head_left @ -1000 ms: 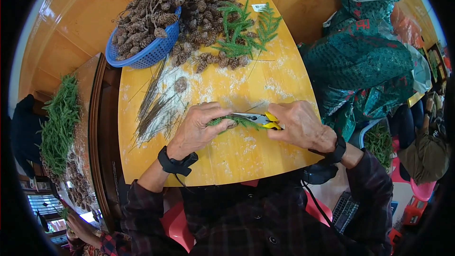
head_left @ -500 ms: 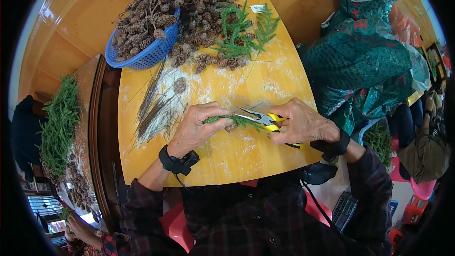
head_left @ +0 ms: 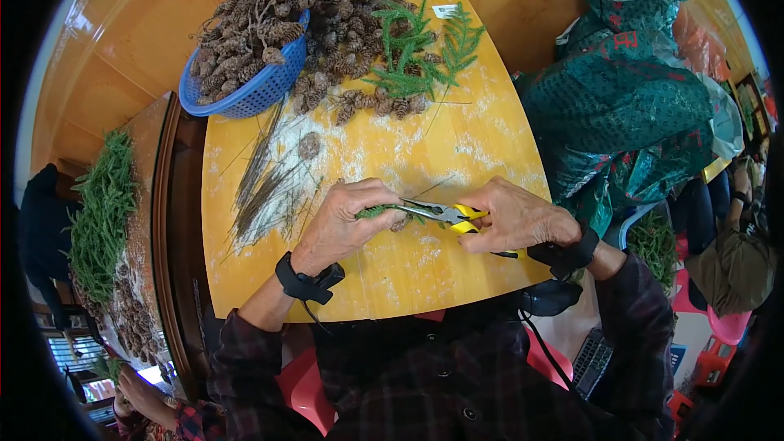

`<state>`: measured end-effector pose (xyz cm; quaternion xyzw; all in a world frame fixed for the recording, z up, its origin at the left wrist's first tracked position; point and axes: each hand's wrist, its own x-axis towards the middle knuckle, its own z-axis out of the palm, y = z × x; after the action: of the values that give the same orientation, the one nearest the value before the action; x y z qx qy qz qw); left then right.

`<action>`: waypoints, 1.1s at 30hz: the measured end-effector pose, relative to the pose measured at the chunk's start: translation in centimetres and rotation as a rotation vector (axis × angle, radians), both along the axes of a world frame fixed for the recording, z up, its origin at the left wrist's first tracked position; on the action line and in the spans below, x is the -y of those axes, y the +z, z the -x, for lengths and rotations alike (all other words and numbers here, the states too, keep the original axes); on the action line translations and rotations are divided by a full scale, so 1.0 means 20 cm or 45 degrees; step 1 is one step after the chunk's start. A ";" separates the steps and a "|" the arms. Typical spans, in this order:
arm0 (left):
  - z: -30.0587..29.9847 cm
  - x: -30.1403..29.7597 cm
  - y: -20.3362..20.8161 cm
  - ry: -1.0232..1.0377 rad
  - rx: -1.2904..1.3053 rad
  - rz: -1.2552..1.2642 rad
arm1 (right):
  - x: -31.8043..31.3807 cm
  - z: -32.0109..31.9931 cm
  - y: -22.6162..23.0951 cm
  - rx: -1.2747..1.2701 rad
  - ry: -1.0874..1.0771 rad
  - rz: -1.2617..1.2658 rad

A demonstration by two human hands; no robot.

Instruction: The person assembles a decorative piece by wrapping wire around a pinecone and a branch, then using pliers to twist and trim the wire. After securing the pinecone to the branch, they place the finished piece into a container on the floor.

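Observation:
My left hand (head_left: 347,214) is closed in a pinch around a green fir-like sprig (head_left: 374,211), over the front half of the yellow table (head_left: 359,286). A small brown pine cone (head_left: 398,224) shows just below its fingertips. My right hand (head_left: 523,216) grips long-nose pliers (head_left: 445,212) with yellow-and-black handles. Their tips meet my left fingertips, and the jaws look nearly together. A thin dark wire (head_left: 430,189) sticks out above the jaws. What exactly lies between the tips is too small to tell.
A blue basket (head_left: 245,98) heaped with pine cones stands at the back left, beside more loose cones (head_left: 351,41) and green sprigs (head_left: 408,73). Thin dark wires (head_left: 265,184) lie at left. Dark green bags (head_left: 621,114) crowd the right side. Another person's hand (head_left: 143,392) works at lower left.
The pliers have moved left to my left fingertips, and their jaws have drawn closer together. My left hand has barely moved and keeps its pinch on the sprig.

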<state>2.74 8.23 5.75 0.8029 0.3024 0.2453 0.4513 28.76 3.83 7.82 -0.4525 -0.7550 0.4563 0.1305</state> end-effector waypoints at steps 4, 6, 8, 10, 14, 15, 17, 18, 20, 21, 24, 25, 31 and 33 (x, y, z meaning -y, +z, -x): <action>0.00 -0.01 0.00 -0.003 0.002 -0.019 | 0.00 -0.01 -0.01 0.002 0.043 0.025; 0.01 -0.02 -0.01 -0.009 -0.014 -0.026 | 0.00 0.00 0.00 -0.024 0.058 0.012; 0.01 -0.03 -0.01 -0.031 -0.043 -0.048 | 0.00 0.00 -0.01 -0.047 0.065 0.002; 0.01 -0.04 -0.02 -0.049 -0.034 -0.072 | 0.00 0.00 -0.03 -0.044 0.079 0.064; 0.02 -0.03 -0.05 -0.005 0.104 0.088 | -0.01 0.01 -0.07 -0.119 0.000 0.162; 0.02 -0.02 -0.05 -0.004 0.102 0.086 | -0.01 0.01 -0.09 -0.230 -0.095 0.156; 0.01 -0.02 -0.03 0.124 0.189 0.460 | -0.03 -0.01 -0.08 -0.334 -0.196 0.146; 0.02 -0.03 -0.03 0.119 0.192 0.458 | -0.06 -0.03 -0.07 -0.102 -0.251 -0.036; 0.04 -0.04 -0.01 0.148 0.101 0.457 | -0.10 -0.03 -0.05 0.293 -0.276 -0.246; 0.05 -0.03 0.00 0.152 0.095 0.456 | -0.11 -0.02 -0.09 0.286 -0.274 -0.247; 0.02 -0.02 0.01 0.136 0.105 0.456 | -0.07 0.00 -0.15 0.461 -0.329 -0.477; 0.03 -0.02 0.01 0.146 0.118 0.472 | -0.07 0.02 -0.14 0.484 -0.313 -0.510; 0.02 -0.01 0.02 0.174 0.079 0.490 | -0.06 0.03 -0.16 0.445 -0.295 -0.692; 0.01 0.01 0.04 0.177 0.079 0.546 | -0.06 0.03 -0.16 0.463 -0.311 -0.680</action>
<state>2.55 8.13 6.45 0.6579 0.3882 0.2304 0.6029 28.09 4.95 4.63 -0.5634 -0.7988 0.1356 0.1614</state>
